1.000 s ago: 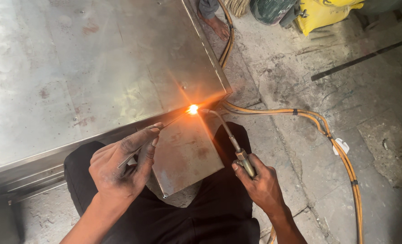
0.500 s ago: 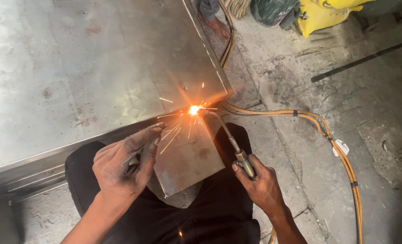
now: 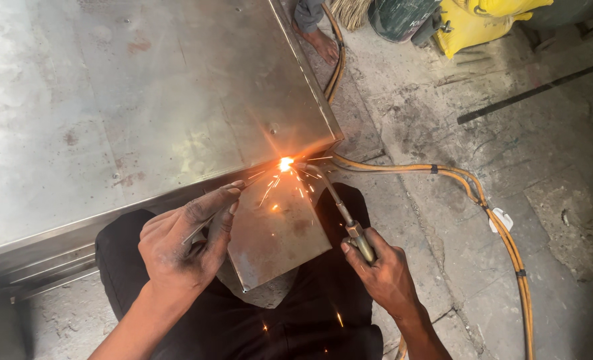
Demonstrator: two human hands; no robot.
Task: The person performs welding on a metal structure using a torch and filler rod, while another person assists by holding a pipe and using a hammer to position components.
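Note:
My right hand (image 3: 384, 275) grips the brass handle of a gas torch (image 3: 342, 212); its thin bent tip reaches up-left to a bright orange flame spot (image 3: 286, 163) throwing sparks. The spot lies where a large steel sheet box (image 3: 143, 100) meets a small steel plate (image 3: 276, 230) hanging over my lap. My left hand (image 3: 183, 243) pinches a thin filler rod (image 3: 243, 188), its end aimed at the glowing point.
Orange twin hoses (image 3: 490, 213) run from the torch across the cracked concrete floor on the right. Another person's bare foot (image 3: 323, 43) stands at the box's far corner. A yellow sack (image 3: 476, 23) and a dark bar (image 3: 530, 93) lie beyond.
The glow has stayed at the same seam point. Sparks appeared half a second ago and still fly. Both hands have hardly moved.

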